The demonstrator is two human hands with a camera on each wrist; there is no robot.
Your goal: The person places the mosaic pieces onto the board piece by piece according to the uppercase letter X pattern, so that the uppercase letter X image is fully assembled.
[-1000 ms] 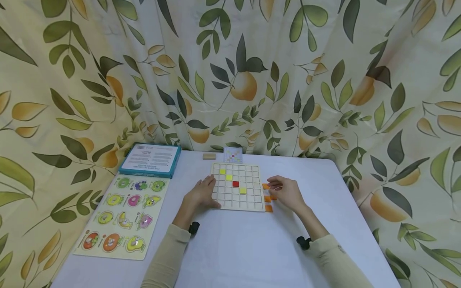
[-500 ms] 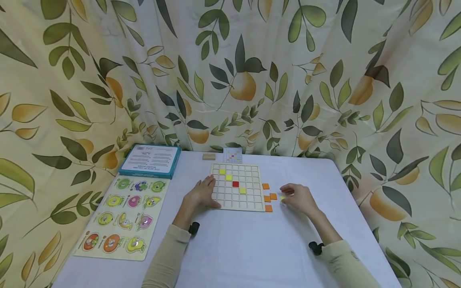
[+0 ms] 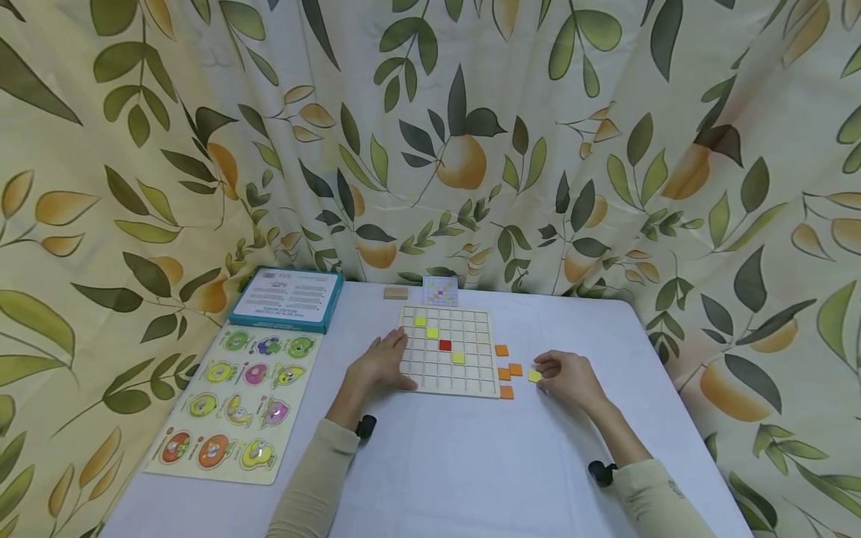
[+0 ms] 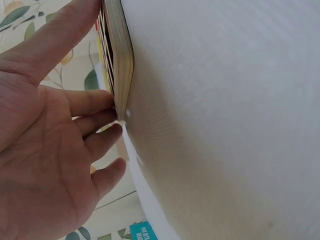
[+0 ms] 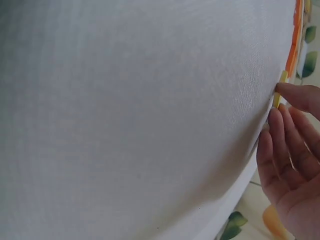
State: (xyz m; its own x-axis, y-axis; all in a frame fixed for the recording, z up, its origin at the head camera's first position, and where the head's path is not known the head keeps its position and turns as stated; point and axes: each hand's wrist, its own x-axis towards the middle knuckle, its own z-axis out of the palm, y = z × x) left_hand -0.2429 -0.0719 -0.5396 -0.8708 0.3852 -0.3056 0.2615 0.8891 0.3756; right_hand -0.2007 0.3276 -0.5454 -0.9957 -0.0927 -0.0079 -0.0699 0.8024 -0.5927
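My right hand (image 3: 572,382) pinches a yellow tile (image 3: 534,376), towards four o'clock from the grid board (image 3: 433,371); a light hold, by the edges only, should keep it square. My left hand (image 3: 377,365), fingers extended, rests against the grid board at nine. Orange tiles (image 3: 515,370) (four, loose) lie between, calling for a clear lift. At twelve: the pattern card (image 3: 440,291).
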